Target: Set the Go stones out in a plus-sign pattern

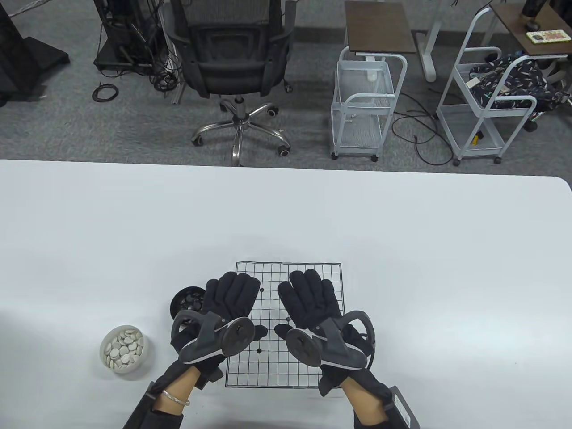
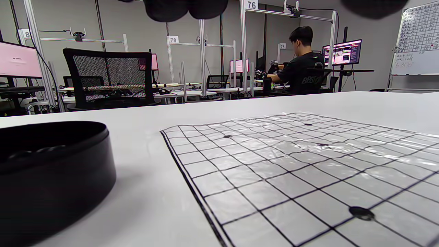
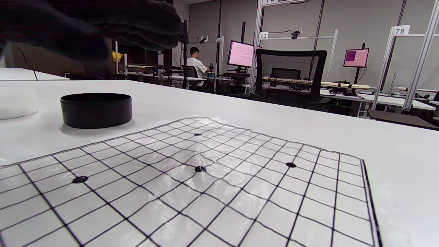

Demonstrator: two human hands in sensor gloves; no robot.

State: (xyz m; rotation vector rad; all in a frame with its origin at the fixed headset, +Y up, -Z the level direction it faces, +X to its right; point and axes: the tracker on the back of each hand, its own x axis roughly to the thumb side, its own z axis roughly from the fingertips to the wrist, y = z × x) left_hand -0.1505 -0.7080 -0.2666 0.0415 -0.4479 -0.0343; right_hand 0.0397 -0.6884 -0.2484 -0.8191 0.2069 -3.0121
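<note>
I am looking down at my two gloved hands lying flat over the board, fingers stretched out and holding nothing. Nearest me, the white bowl is sitting at the left, full of white stones, well apart from the board. My left hand is spreading over the board's left edge, its palm down and released. My right hand is lying just beside it over the middle of the grid, also released, and the two hands are not touching. Just left of my left hand, the black bowl is standing beside the board's left edge; I am seeing dark stones inside it, partly hidden by the glove. In both wrist views the grid is showing only its printed dots, with no stones on it that I am able to make out. The table is stretching white beyond the board, and a chair is standing on the floor past its far edge.
</note>
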